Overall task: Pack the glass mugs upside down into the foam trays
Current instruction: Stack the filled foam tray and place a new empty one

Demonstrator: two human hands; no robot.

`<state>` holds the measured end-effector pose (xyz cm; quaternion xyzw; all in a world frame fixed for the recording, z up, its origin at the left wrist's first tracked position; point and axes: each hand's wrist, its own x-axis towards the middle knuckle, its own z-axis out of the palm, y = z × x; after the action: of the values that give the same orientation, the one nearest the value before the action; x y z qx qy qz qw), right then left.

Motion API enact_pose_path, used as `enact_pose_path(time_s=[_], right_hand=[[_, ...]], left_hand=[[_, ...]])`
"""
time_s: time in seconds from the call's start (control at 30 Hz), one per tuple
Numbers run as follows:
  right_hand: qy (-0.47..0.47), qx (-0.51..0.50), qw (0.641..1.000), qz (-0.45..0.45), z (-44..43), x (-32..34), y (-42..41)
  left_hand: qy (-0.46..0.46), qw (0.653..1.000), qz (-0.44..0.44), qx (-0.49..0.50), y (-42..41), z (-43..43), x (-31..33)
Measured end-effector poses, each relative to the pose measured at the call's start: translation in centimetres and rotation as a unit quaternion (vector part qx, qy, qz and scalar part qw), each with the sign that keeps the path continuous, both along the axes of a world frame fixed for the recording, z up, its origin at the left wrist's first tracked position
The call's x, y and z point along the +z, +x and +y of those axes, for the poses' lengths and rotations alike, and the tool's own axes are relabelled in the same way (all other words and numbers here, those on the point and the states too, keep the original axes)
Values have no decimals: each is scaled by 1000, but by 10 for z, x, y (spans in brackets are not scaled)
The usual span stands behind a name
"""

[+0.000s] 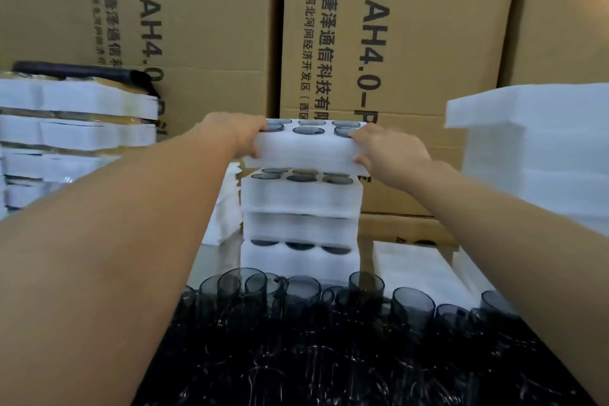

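Clasping the filled foam tray (306,148) between left hand (242,133) and right hand (389,152), above the stack (300,204).

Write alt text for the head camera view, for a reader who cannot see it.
Two bare hands, left hand and right hand, grip the ends of a filled foam tray just above a stack of filled trays. Loose dark glass mugs crowd the foreground; cardboard boxes stand behind.

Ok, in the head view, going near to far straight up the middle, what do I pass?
Loose glass mugs → stack of filled foam trays → the tray held at each end by the left hand and right hand, foam tray → cardboard boxes.
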<state>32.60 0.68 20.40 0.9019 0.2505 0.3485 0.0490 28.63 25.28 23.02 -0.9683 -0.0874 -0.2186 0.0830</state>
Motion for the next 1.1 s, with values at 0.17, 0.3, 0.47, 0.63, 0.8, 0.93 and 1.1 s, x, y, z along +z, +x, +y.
enact_pose_path(time_s=[0.17, 0.3, 0.47, 0.63, 0.8, 0.93, 1.1], right_hand=[[-13, 30, 999, 36, 4, -15, 22], [31, 82, 992, 90, -7, -25, 24], [130, 50, 985, 100, -54, -45, 33], [-16, -134, 882, 452, -90, -94, 35], [-283, -210, 802, 483, -78, -126, 25], [-212, -197, 855, 431, -78, -128, 36], [-33, -147, 918, 368, -104, -118, 53]], left_hand=[[12, 999, 13, 29, 25, 1, -26], [-32, 999, 4, 8, 24, 3, -38], [-7, 998, -53, -45, -9, 0, -41], [90, 983, -31, -157, -53, -35, -57], [89, 958, 92, -256, -73, -72, -88], [66, 950, 141, -271, -65, -81, -103], [72, 952, 128, -270, -55, -89, -103]])
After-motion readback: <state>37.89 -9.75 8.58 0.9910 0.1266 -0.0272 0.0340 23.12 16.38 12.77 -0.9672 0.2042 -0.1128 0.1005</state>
